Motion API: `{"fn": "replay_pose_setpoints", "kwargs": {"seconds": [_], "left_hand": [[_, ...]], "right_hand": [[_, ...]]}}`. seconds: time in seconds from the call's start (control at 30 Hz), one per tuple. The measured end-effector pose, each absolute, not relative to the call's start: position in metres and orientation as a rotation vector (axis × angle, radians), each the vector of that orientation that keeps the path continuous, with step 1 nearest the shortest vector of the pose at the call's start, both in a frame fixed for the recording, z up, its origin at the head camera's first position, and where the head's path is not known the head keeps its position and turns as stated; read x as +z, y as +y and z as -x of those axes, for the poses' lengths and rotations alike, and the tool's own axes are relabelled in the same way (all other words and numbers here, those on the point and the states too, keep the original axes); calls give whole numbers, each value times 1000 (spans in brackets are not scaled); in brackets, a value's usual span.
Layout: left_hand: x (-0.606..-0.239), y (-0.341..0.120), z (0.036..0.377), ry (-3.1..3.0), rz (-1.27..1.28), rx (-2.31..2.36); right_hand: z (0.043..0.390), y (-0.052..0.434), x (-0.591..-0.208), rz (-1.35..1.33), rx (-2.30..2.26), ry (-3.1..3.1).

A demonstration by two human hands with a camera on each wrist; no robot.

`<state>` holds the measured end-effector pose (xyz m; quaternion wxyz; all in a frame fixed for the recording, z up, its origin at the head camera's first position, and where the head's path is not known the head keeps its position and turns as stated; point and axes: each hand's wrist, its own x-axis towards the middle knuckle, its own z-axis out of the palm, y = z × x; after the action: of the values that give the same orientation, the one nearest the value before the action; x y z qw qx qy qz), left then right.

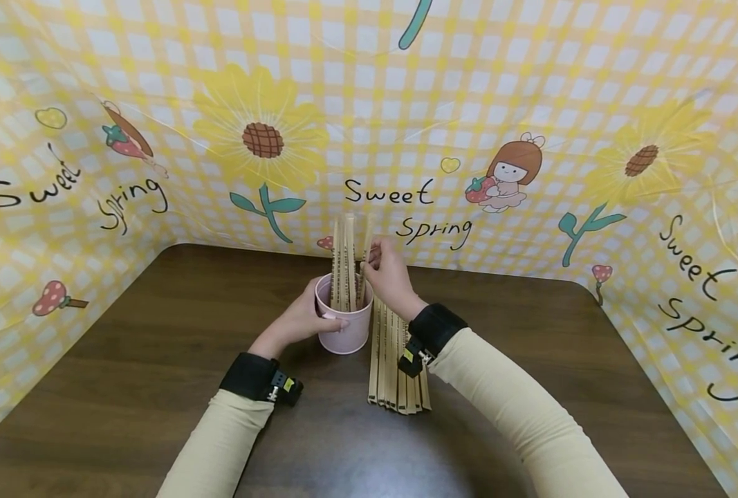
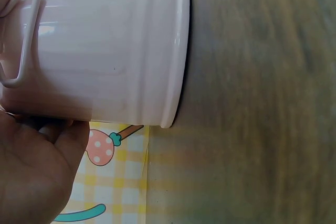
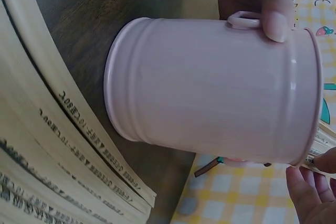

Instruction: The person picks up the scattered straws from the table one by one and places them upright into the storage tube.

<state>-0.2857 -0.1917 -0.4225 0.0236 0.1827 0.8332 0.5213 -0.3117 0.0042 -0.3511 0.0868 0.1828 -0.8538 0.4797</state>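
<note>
A pale pink metal bucket point(image 1: 346, 337) with a small side handle stands upright on the table. My left hand point(image 1: 299, 317) grips its left side, the thumb lying in front near the handle; the left wrist view shows the bucket wall point(image 2: 105, 51) close up. Several slim, printed wrapped chopsticks point(image 1: 344, 266) stand in the bucket, their tops above the rim. At the bucket's right rim my right hand point(image 1: 393, 275) pinches one wrapped chopstick packet point(image 1: 368, 238), upright, its lower part inside. More wrapped chopsticks point(image 1: 390, 377) lie side by side right of the bucket, partly under the right wrist.
The dark wooden table point(image 1: 144, 360) runs back to a yellow checked cloth point(image 1: 369, 124) with printed flowers, which rises behind and on both sides. Each wrist carries a black strap with a small camera point(image 1: 411, 358).
</note>
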Motion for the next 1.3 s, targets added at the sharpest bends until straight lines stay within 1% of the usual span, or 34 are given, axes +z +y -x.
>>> {"fn": "replay_pose_setpoints", "kwargs": {"seconds": [0.4, 0.83, 1.07, 1.3], "left_hand": [[-422, -191, 286, 2575, -548, 1593], [-424, -192, 287, 2583, -567, 1614], [-424, -191, 288, 2594, -571, 1609], [-425, -191, 287, 2603, -573, 1606]], "right_hand": [[316, -3, -354, -482, 1467, -2616], [323, -1, -358, -645, 1388, -2640], [320, 16, -353, -650, 1330, -2720], [330, 49, -348, -501, 1412, -2696]]}}
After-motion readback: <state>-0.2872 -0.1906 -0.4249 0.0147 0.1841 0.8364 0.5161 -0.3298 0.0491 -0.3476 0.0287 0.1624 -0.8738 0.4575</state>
